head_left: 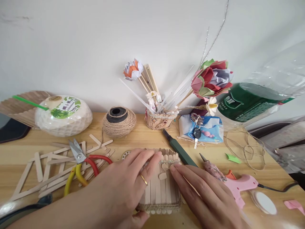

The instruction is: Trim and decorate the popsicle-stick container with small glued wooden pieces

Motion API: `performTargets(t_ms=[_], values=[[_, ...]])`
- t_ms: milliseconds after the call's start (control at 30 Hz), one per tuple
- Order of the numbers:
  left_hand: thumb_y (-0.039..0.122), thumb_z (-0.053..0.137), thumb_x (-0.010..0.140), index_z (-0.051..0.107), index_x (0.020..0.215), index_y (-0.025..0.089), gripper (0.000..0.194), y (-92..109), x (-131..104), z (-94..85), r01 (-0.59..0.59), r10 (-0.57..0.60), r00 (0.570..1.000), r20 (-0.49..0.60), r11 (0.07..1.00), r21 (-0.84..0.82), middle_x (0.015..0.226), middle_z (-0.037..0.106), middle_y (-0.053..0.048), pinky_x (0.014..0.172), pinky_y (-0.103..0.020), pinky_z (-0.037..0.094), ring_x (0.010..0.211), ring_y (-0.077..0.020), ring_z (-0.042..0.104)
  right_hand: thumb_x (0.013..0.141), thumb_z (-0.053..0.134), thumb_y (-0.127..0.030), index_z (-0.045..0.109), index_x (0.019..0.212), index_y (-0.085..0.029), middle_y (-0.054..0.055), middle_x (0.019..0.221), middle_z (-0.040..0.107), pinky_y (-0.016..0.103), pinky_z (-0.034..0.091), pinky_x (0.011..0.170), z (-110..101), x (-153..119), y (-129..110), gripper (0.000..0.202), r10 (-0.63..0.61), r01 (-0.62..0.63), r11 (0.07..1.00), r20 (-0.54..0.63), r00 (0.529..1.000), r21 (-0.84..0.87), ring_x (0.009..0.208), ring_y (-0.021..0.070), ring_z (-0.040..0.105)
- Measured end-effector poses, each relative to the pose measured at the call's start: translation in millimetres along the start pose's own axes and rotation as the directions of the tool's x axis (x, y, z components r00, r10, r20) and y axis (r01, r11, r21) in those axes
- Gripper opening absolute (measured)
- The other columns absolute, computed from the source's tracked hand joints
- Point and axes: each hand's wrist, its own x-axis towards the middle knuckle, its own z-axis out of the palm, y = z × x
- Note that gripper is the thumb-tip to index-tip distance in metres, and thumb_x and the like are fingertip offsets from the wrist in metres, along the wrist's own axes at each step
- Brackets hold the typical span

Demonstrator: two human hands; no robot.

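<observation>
A small box of wooden craft sticks [158, 192], trimmed with twine near its bottom edge and a silvery braid near the top, lies between my hands at the front centre. My left hand [133, 181] grips its left side, fingers over the upper edge and thumb at the lower left corner; a gold ring is on one finger. My right hand [202, 190] rests on the box's right side, its fingers close together and their tips by the braid. Small rounded stick pieces [163, 175] sit on the box's face between the fingertips.
Left are scissors [79, 154], red and yellow handles and loose sticks [54, 183]. Behind stand a twine spool [119, 122] and a flower holder [158, 120]. A green pen-like tool [179, 151], pink glue gun [238, 187] and large bottle [252, 101] are right.
</observation>
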Motion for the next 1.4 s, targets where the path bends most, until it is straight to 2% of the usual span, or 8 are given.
performTargets(t_ms=[367,500,700,967,1100,1167,1233,1400], values=[[0.027,0.056,0.071,0.019,0.143,0.005,0.084,-1,2,1.3,0.017,-0.017,1.0,0.021,1.0,-0.011,0.137,0.043,-0.022,0.088,-0.041,0.052,0.124,-0.0349,0.042,0.093,0.028,-0.007,0.062,0.109,-0.006,0.012,0.106,0.067,0.029,0.05,0.087,1,3,-3,0.038,-0.003,0.003,1.0,-0.015,1.0,0.001,0.103,0.02,0.06],[0.025,0.056,0.069,0.023,0.143,0.007,0.083,3,7,-8.5,0.103,-0.094,0.982,0.163,0.994,-0.046,0.139,0.042,-0.023,0.085,-0.044,0.054,0.124,-0.0367,0.043,0.093,0.029,-0.009,0.058,0.116,-0.007,0.012,0.107,0.066,0.03,0.051,0.086,-1,1,3,0.036,0.033,-0.036,0.995,0.029,0.999,0.094,0.106,0.0201,0.059],[0.025,0.06,0.068,0.028,0.142,0.006,0.082,9,14,-19.9,0.123,-0.11,0.95,0.293,0.992,-0.027,0.138,0.042,-0.026,0.084,-0.048,0.054,0.123,-0.0397,0.044,0.083,0.051,0.002,0.058,0.108,-0.014,0.006,0.092,0.064,0.023,0.052,0.072,-9,9,8,0.031,0.303,-0.249,0.922,-0.154,0.941,0.296,0.086,0.0137,0.062],[0.019,0.058,0.066,0.025,0.142,0.009,0.083,7,7,-12.7,0.157,-0.133,0.967,0.219,0.983,-0.098,0.138,0.042,-0.023,0.09,-0.054,0.048,0.124,-0.039,0.042,0.087,0.053,-0.015,0.058,0.099,-0.021,0.002,0.088,0.062,0.025,0.053,0.071,-2,12,6,0.014,0.515,-0.439,0.761,-0.033,0.857,0.477,0.084,0.0144,0.062],[0.016,0.058,0.064,0.018,0.141,0.018,0.087,0,1,-6.0,0.152,-0.137,0.987,0.08,0.962,-0.226,0.137,0.041,-0.017,0.098,-0.051,0.043,0.126,-0.0337,0.04,0.085,0.057,-0.041,0.037,0.132,-0.021,0.012,0.13,0.049,0.038,0.045,0.097,-4,8,6,0.055,0.476,-0.512,0.735,0.201,0.856,0.445,0.124,0.0234,0.046],[0.018,0.061,0.064,0.01,0.141,0.028,0.093,-4,-2,-3.7,0.148,-0.149,0.989,0.023,0.935,-0.322,0.141,0.034,-0.011,0.102,-0.05,0.04,0.129,-0.0307,0.037,0.071,0.067,-0.054,0.018,0.142,-0.018,0.017,0.143,0.033,0.043,0.039,0.102,-7,8,5,0.093,0.401,-0.507,0.724,0.312,0.861,0.468,0.134,0.0282,0.032],[0.02,0.063,0.065,0.007,0.14,0.034,0.094,-6,-4,-3.1,0.165,-0.168,0.985,0.029,0.897,-0.41,0.145,0.027,-0.008,0.105,-0.049,0.037,0.132,-0.0289,0.033,0.056,0.079,-0.052,0.006,0.144,-0.016,0.02,0.147,0.024,0.045,0.036,0.103,-10,9,4,0.12,0.343,-0.493,0.72,0.367,0.865,0.489,0.136,0.0314,0.027],[0.022,0.069,0.064,0.003,0.138,0.031,0.1,-10,0,-0.3,0.215,-0.167,0.976,0.137,0.806,-0.551,0.149,0.019,-0.011,0.107,-0.048,0.034,0.134,-0.0288,0.031,0.056,0.083,-0.04,0.002,0.143,-0.015,0.022,0.145,0.022,0.045,0.037,0.103,-12,7,3,0.122,0.291,-0.426,0.791,0.342,0.894,0.44,0.135,0.0331,0.029]])
